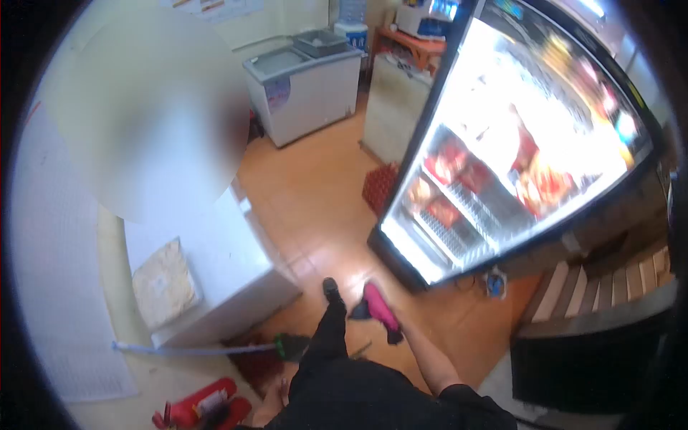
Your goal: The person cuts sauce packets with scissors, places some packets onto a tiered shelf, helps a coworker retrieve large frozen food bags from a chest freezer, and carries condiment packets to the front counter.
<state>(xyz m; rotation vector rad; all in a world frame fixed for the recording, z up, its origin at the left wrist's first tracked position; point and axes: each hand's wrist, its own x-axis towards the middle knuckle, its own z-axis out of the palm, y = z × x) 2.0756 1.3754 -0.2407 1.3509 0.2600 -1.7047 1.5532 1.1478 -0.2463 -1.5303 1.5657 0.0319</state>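
My right forearm reaches down over the floor. A pink and dark covering (380, 307), either a glove or a cloth, hides my right hand (378, 312), so its fingers do not show. At the lower left, part of my left hand (278, 395) is visible beside my dark clothing, blurred and with its fingers unclear. Near it lies a broom (290, 347) with a green head and a pale blue handle (208, 350). A black shoe (330, 288) stands on the tiles.
A lit glass-door display fridge (494, 229) with red packages stands at the right. On the left, a white chest (222, 251) bears a beige slab (163, 287). A person (168, 136), blurred out, is behind it. Also around are a fire extinguisher (197, 403) and a chest freezer (308, 100).
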